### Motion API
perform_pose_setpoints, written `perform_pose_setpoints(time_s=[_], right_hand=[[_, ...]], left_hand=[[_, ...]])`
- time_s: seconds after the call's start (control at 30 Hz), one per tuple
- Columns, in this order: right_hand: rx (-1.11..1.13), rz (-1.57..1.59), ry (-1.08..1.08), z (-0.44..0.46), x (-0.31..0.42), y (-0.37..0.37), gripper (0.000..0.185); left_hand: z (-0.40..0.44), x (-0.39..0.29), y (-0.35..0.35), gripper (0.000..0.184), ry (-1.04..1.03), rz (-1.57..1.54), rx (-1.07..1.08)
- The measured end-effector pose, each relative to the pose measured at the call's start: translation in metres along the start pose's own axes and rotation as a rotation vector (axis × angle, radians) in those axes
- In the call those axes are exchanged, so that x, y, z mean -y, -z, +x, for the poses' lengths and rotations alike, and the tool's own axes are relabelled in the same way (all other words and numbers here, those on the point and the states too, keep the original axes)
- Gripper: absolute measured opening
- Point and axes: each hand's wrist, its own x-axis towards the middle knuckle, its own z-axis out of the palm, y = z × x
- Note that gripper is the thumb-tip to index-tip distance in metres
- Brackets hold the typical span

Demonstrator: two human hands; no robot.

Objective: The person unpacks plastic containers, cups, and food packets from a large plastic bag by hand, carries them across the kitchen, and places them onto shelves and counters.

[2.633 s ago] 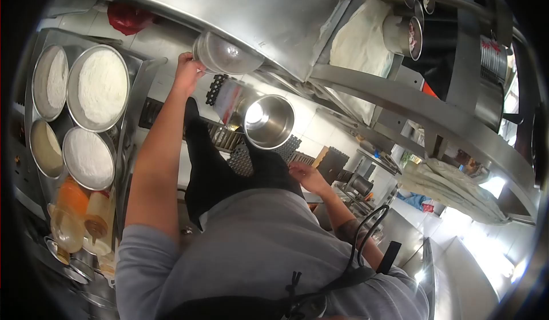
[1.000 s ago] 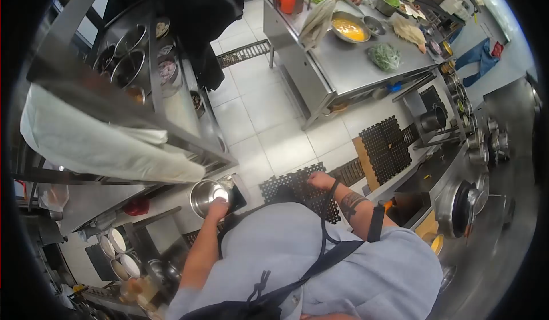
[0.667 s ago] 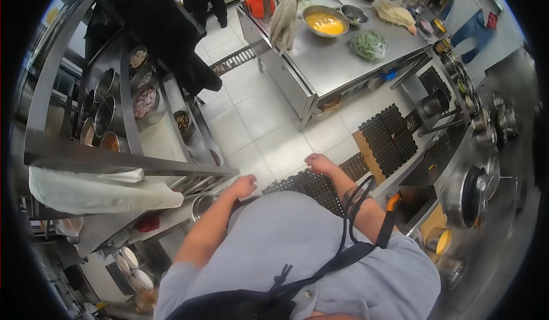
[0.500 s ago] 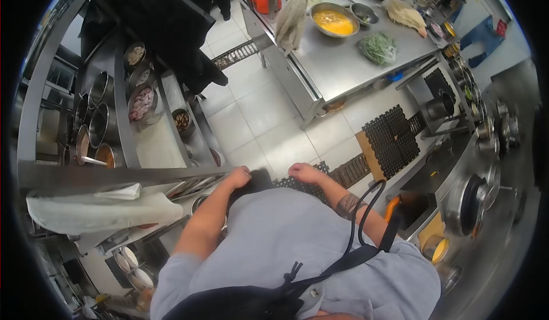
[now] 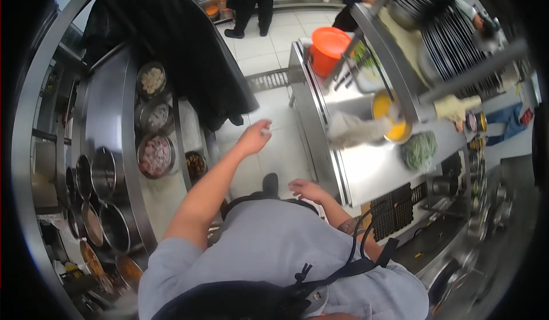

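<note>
While left hand (image 5: 254, 138) hangs loosely spread near one black sheet (image 5: 197, 48), right hand (image 5: 307, 190) likewise near one counter (image 5: 366, 174).

A black sheet (image 5: 189, 48) hangs in loose folds.

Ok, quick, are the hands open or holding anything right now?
Left hand: loosely open, nothing visible in it.
Right hand: loosely open, nothing visible in it.

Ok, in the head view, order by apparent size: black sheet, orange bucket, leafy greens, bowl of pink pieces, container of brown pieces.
Black sheet
Orange bucket
Leafy greens and bowl of pink pieces, too alike to rank
Container of brown pieces
</note>
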Motion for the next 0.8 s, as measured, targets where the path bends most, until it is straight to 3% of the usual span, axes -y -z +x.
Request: perform_pose_setpoints(time_s=[0.07,0.17,0.33,0.4,0.5,0.6,0.63,0.73,0.8], right_hand=[[-0.146,0.160,0.120,0.016,0.035,0.028,0.047],[-0.223,0.149,0.202,0.019,0.097,0.061,0.043],[-0.229,0.183,0.326,0.053,0.157,0.099,0.040],[-0.190,0.183,0.297,0.075,0.185,0.118,0.043],[-0.109,0.074,0.292,0.087,0.245,0.148,0.050],[-0.112,0.146,0.298,0.115,0.285,0.175,0.051],[-0.106,0.154,0.297,0.128,0.296,0.184,0.051],[-0.103,0.318,0.313,0.175,0.325,0.211,0.053],[-0.058,0.290,0.288,0.204,0.351,0.220,0.052]], left_hand=[[0.070,-0.011,0.035,0.042,-0.139,-0.092,-0.033],[0.138,-0.080,0.108,0.035,-0.125,0.015,0.049],[0.279,-0.076,0.173,0.034,-0.180,0.171,0.178],[0.337,-0.039,0.195,0.036,-0.196,0.346,0.147],[0.402,0.052,0.232,0.040,0.036,0.578,0.093],[0.405,0.137,0.270,0.039,0.293,0.669,0.075],[0.399,0.149,0.283,0.038,0.448,0.660,0.183],[0.367,0.222,0.299,0.039,0.544,0.658,0.310],[0.354,0.287,0.312,0.041,0.613,0.583,0.601]])
